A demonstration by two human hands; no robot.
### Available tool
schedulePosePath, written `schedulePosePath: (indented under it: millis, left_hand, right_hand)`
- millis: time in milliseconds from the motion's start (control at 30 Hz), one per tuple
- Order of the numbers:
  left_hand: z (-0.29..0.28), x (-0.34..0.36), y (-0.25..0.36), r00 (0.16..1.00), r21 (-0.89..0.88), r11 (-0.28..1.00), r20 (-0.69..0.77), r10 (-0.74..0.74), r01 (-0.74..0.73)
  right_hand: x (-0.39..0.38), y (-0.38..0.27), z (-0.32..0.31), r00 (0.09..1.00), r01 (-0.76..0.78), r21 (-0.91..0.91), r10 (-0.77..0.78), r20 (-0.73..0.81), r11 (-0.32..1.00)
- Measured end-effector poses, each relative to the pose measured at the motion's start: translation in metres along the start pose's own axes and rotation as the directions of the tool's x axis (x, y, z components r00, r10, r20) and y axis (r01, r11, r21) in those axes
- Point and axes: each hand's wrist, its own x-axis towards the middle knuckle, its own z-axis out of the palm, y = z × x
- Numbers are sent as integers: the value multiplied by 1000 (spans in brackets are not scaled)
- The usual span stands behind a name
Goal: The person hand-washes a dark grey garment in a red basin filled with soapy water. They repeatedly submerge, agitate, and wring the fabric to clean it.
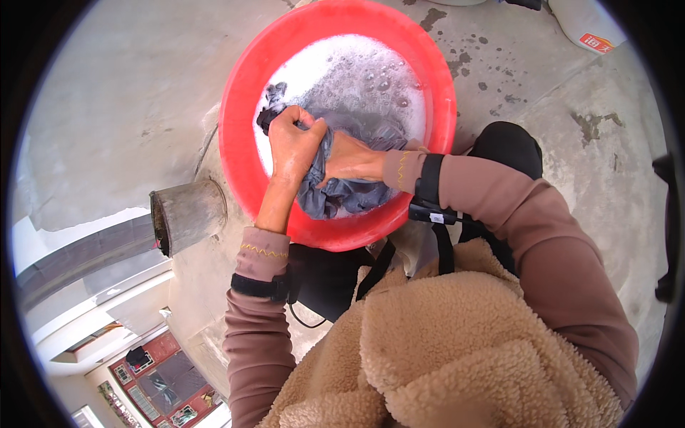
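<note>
A wet grey garment lies bunched in the soapy water of a red plastic basin. My left hand is closed on a fold of it at the basin's left side, thumb and fingers pinched together. Just to its right, my right hand reaches into the same garment, gripping it; cloth covers most of its fingers. A darker bunch of cloth shows beyond my left hand, against the basin wall. White suds float over the far half of the water.
A grey cylindrical container lies on its side left of the basin. At the far right stands a white container with a red label. Water spots mark the concrete floor. My dark-clad knees sit close to the basin.
</note>
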Motion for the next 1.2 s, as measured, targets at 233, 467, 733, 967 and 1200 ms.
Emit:
schedulePosePath:
  millis: [233, 467, 733, 967, 1200]
  left_hand:
    - [27, -2, -27, 988, 187, 982, -152, 16, 13]
    - [0, -4, -53, 942, -621, 755, -79, -327, 210]
    - [-6, -62, -84, 974, -593, 775, 85, -210, 219]
    - [-12, -50, -106, 953, -783, 618, -124, -276, 77]
    - [-6, -54, -132, 994, -402, 914, -65, -87, 54]
  right_hand:
    - [-7, 2, 12, 970, -132, -204, 84, -228, 970]
    - [16, 22, -8, 961, 116, -172, -155, -229, 978]
    - [10, -13, -84, 988, 149, 488, -106, -114, 860]
    - [0, -34, -135, 928, 200, 443, -24, -372, 874]
    - [5, -41, -134, 862, 263, 369, -46, -504, 892]
